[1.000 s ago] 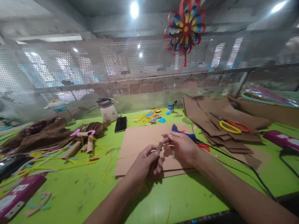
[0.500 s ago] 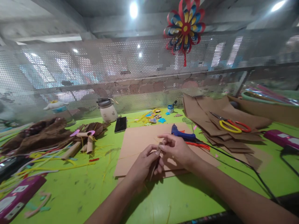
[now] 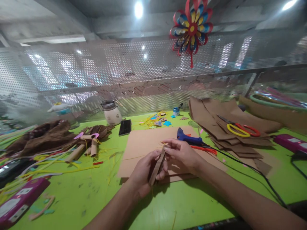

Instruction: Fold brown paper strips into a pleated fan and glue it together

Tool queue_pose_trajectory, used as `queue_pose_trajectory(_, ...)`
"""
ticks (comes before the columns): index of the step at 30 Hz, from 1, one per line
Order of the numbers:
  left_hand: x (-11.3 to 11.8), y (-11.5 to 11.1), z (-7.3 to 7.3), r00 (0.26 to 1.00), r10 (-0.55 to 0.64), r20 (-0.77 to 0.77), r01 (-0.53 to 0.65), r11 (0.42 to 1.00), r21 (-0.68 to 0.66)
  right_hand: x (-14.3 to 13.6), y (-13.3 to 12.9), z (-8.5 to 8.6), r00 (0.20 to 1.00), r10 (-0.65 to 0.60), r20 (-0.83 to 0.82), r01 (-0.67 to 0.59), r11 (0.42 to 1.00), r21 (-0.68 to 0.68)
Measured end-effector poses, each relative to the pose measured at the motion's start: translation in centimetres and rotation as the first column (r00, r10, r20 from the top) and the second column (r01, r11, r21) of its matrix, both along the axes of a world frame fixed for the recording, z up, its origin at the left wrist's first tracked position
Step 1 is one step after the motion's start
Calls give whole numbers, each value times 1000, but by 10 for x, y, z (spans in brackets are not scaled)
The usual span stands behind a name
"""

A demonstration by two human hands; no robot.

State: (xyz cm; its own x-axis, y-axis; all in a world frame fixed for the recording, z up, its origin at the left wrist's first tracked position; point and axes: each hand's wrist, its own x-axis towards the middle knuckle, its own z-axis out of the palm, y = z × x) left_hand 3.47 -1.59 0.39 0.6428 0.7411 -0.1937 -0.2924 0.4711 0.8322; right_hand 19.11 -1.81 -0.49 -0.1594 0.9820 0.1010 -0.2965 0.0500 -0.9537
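A narrow brown cardboard strip [image 3: 157,167], seemingly folded or layered, slants between my two hands above the near edge of the cardboard sheets [image 3: 136,143]. My left hand [image 3: 146,169] wraps its fingers around the strip's lower part. At the upper end, my right hand [image 3: 181,153] pinches the strip between thumb and fingertips. A thin yellow strand shows by the right fingertips; what it is attached to is hidden. Just beyond my right hand, a blue glue gun [image 3: 188,137] lies on the sheets beside red pieces [image 3: 203,149].
Brown paper sheets [image 3: 216,111] are stacked at right, with red-and-yellow-handled scissors [image 3: 240,129] on top. A black cord [image 3: 249,169] crosses the right side. Cardboard rolls [image 3: 76,153], a phone [image 3: 125,127], a white jar [image 3: 112,113] and a purple power strip [image 3: 22,201] stand left.
The strip has turned in my left hand, so more of its flat brown side shows. Both hands stay at nearly the same place, and the view has shifted slightly.
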Motion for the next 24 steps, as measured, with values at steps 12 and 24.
queue_pose_trajectory(12,-3,1,1,997,28,-70,-26,999,36,6,4,-5,992,33,-123,-45,995,-93)
queue_pose_trajectory(24,-1,0,3,988,50,-149,-33,993,115,-3,-1,0,940,-154,306,117,984,137)
